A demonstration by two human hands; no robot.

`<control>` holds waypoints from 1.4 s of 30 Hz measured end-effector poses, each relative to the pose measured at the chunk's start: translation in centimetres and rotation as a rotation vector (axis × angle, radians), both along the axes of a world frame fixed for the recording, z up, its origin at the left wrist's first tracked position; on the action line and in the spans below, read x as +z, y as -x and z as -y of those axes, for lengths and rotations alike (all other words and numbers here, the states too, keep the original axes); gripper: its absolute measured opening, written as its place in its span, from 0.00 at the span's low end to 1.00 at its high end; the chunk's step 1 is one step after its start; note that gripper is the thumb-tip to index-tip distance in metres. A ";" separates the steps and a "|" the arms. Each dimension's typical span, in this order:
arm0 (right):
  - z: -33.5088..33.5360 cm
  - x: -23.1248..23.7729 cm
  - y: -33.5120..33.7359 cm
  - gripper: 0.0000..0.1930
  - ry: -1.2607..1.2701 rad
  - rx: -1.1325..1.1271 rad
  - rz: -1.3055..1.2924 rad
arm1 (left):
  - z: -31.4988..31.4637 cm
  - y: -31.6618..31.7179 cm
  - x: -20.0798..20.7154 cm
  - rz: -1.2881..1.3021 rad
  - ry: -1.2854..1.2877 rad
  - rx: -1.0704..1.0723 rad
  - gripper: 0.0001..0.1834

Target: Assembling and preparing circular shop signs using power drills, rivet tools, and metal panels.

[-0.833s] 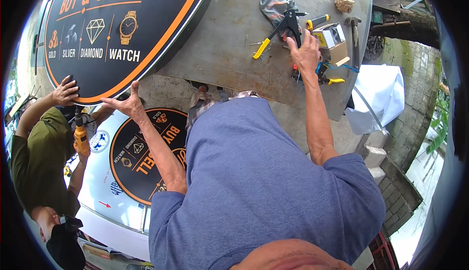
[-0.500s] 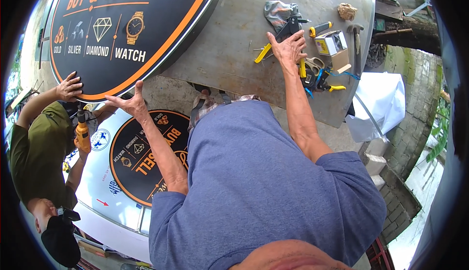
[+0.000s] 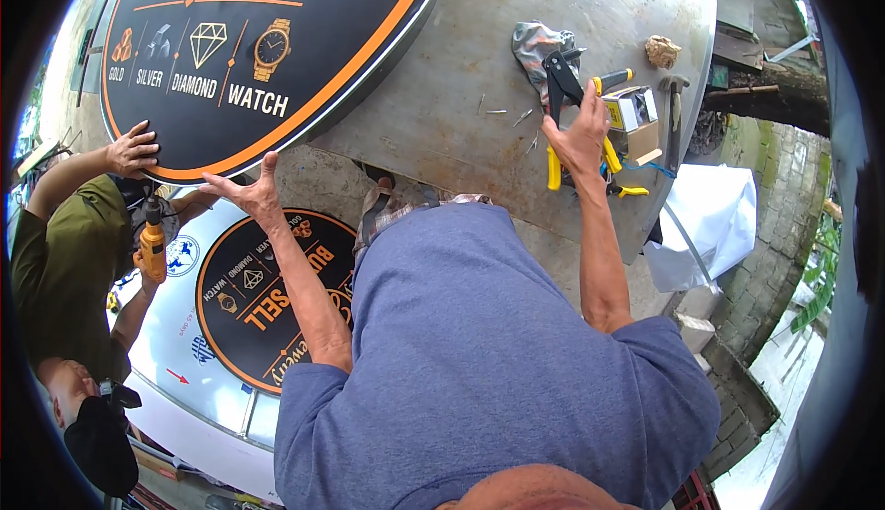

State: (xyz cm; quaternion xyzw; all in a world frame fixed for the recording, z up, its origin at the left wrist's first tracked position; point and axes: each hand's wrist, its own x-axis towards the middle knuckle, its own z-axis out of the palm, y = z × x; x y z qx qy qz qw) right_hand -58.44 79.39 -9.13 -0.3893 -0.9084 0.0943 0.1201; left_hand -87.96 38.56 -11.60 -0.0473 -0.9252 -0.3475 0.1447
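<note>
Since the earlier frame your right hand has slid off the black riveter, now resting just beside it. Its fingers are spread flat, gripping nothing, over yellow-handled pliers on the grey metal sheet, far right. Your left hand, fingers splayed, palm open, presses the near edge of the round black sign, far left. A co-worker's hand steadies that rim.

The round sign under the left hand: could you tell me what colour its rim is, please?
Orange, around a black face: the round sign shows best in the head view, the left hand at its rim.
</note>
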 end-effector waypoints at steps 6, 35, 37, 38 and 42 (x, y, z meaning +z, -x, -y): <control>1.8 4.3 1.1 0.36 1.737 -0.103 -1.062 | 0.4 0.7 -0.6 -0.006 0.015 -0.017 0.74; 12.0 -6.6 11.1 0.37 0.329 0.645 0.158 | 1.0 -0.1 0.1 -0.031 -0.078 0.058 0.85; 12.6 -7.2 10.8 0.38 0.252 0.660 0.200 | 0.8 -0.4 0.3 0.010 -0.100 0.079 0.85; 12.9 -7.3 10.5 0.39 0.230 0.663 0.218 | 0.9 -0.5 0.2 -0.008 -0.119 0.081 0.85; 13.2 -7.7 10.3 0.43 0.201 0.655 0.292 | 1.3 -0.7 0.5 -0.022 -0.176 0.094 0.84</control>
